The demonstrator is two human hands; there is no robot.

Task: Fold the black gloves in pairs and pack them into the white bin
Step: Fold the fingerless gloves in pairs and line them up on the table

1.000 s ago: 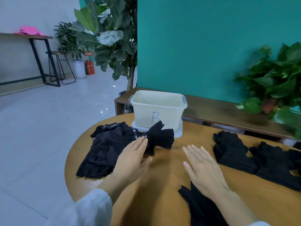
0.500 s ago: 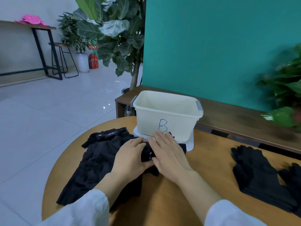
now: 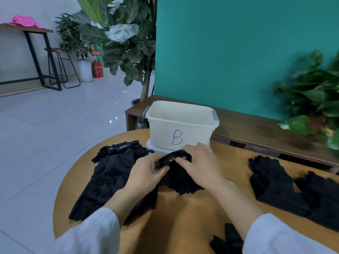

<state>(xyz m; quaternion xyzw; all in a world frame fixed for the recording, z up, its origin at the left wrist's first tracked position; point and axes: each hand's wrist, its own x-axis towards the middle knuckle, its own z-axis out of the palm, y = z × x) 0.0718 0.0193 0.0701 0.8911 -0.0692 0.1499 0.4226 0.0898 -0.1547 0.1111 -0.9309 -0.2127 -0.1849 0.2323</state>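
A folded pair of black gloves (image 3: 180, 177) lies on the round wooden table (image 3: 192, 213), just in front of the white bin (image 3: 180, 125) marked "B". My left hand (image 3: 146, 174) pinches its cuff with the white lettering from the left. My right hand (image 3: 200, 165) grips the same cuff from the right, fingers curled over it. A heap of black gloves (image 3: 110, 173) lies at the left under my left forearm. More black gloves (image 3: 278, 186) lie at the right. The bin's visible inside looks bare.
The bin stands on its white lid (image 3: 153, 148). Another black glove (image 3: 229, 241) lies at the table's near edge. A wooden bench (image 3: 256, 129) and a teal wall are behind the table. Leafy plants (image 3: 315, 101) stand at the right and behind left.
My right hand came over from the table's middle to the glove bundle by the bin. Both hands now grip its cuff and have lifted it slightly. The view shifted left.
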